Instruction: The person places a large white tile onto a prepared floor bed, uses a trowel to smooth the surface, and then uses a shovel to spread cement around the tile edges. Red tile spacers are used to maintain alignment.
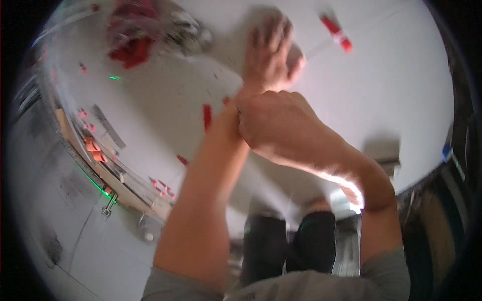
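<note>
My left hand (pixel 271 50) lies with its fingers apart against the pale tiled floor (pixel 416 90), slightly blurred. Across my left wrist comes my right hand (pixel 276 123), curled closed with its back toward me. Its fingertips are hidden, so whether it grips the wrist or something else does not show. Left of my left forearm lies a flat red strip (pixel 207 118), with a smaller red piece (pixel 182 160) nearer me. Beyond my hands to the right is a red, wedge-like piece (pixel 337 34) with a pale middle.
Far left sit a clear bag of red pieces (pixel 131 52) and a clear bag of greyish pieces (pixel 186 35). Along the left edge are orange pieces (pixel 94 149), small red-and-white pieces (pixel 163 188) and a grey strip (pixel 108 125). My dark-clad knees (pixel 263 241) are close below.
</note>
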Available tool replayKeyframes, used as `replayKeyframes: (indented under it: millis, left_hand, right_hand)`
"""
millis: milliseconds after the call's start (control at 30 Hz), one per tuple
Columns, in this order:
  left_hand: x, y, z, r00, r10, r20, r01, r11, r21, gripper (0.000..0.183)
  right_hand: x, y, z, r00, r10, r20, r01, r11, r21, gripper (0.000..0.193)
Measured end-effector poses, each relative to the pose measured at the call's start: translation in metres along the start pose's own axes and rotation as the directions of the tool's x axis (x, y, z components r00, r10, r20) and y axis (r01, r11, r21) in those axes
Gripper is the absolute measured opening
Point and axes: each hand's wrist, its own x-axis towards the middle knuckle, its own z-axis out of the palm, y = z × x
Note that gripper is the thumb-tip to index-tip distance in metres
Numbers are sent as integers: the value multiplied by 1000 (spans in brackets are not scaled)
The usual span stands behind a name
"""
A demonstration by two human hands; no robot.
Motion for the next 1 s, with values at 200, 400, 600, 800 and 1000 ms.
replayKeyframes:
  millis: [200,400,600,800,1000]
  left_hand:
    - [-3,-4,-7,1000,21,-3,-20,994,103,77]
    - [-2,-2,8,999,47,-15,-45,994,101,74]
    - [-6,9,3,998,3,61,-10,993,117,76]
    - [2,17,-7,997,-9,74,-1,992,127,74]
    - [4,16,-6,997,-12,76,1,990,140,74]
  right_hand:
    - [-40,-18,115,972,208,111,-215,975,51,22]
    - [0,-39,235,938,197,-284,-224,972,-66,33]
    - [-38,-8,229,997,65,38,-71,983,169,55]
    - [-199,134,69,856,392,-336,-514,578,-634,63]
    - [-194,298,-156,310,236,-921,-815,564,-129,42]
